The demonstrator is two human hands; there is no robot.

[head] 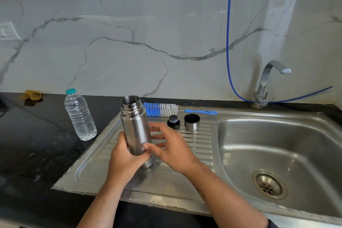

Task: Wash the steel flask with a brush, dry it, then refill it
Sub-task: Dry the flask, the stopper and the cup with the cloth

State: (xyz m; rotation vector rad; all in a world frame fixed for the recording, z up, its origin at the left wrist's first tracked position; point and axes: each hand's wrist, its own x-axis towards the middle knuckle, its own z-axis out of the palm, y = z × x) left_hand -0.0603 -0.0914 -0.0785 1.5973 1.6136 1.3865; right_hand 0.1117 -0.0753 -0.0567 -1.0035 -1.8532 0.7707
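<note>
The open steel flask stands nearly upright over the ribbed drainboard, its threaded mouth uncapped. My left hand wraps around its lower body. My right hand touches the flask's right side, thumb on the steel and fingers spread behind it. A blue-and-white bottle brush lies along the drainboard's back edge. The black stopper and the steel cup lid stand beside each other just right of the flask.
A clear plastic water bottle with a teal cap stands on the black counter at left. The sink basin with its drain lies to the right, under a chrome tap. A blue hose hangs down the wall. A brown cloth lies far left.
</note>
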